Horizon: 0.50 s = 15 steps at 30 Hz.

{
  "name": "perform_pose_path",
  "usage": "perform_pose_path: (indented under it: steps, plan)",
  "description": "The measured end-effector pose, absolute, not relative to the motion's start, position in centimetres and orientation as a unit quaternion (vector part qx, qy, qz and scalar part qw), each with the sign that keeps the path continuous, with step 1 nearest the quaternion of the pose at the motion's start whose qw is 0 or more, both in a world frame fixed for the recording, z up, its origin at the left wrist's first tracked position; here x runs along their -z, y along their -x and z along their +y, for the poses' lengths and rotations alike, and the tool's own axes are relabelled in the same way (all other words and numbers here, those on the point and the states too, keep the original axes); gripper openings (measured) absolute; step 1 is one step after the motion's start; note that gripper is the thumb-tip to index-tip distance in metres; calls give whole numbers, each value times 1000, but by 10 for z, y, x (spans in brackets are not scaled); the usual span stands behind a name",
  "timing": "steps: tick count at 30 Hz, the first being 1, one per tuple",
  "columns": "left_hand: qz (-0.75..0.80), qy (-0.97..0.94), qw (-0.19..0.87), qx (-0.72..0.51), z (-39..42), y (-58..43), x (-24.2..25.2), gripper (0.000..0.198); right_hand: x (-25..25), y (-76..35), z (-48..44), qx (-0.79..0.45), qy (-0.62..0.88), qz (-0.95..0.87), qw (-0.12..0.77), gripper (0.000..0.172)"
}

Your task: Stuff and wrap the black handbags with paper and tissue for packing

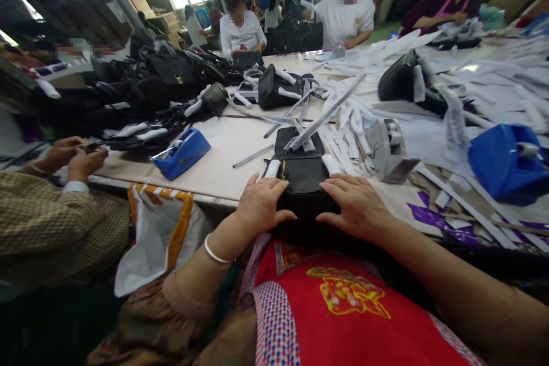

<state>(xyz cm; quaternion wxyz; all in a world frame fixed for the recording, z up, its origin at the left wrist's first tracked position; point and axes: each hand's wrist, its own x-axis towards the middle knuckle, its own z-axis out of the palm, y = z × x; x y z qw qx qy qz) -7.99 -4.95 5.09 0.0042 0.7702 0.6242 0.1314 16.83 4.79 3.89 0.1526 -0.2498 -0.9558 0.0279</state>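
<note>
A small black handbag (302, 174) with a gold zip lies at the table's front edge, close to my body. My left hand (262, 201) grips its left side, thumb on the near face and fingers over the top. On the opposite side my right hand (355, 203) holds it the same way. White wrapping (332, 164) covers the strap ends by my fingers. A plastic-wrapped strap (315, 128) lies across the bag's raised black flap (285, 140). The bag's underside is in dark shadow.
Blue tape dispenser (182, 154) at left, grey dispenser (389, 148) and another blue dispenser (508, 163) at right. Black bags (150, 80) pile up at left; paper strips (343, 108) lie beyond. A co-worker's hands (83, 157) work at left. A white sack (150, 246) hangs below the edge.
</note>
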Motion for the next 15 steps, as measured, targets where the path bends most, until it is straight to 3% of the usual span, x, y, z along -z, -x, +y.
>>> perform_pose_path:
  steps: [6,15]
  plan:
    - [693,-718,-13,-65,-48,81,-22,51,-37,-143,49,15,279,-958,64,38]
    - [700,-704,-46,-111,-38,80,-6,38,-27,-138,59,1,293,-953,80,23]
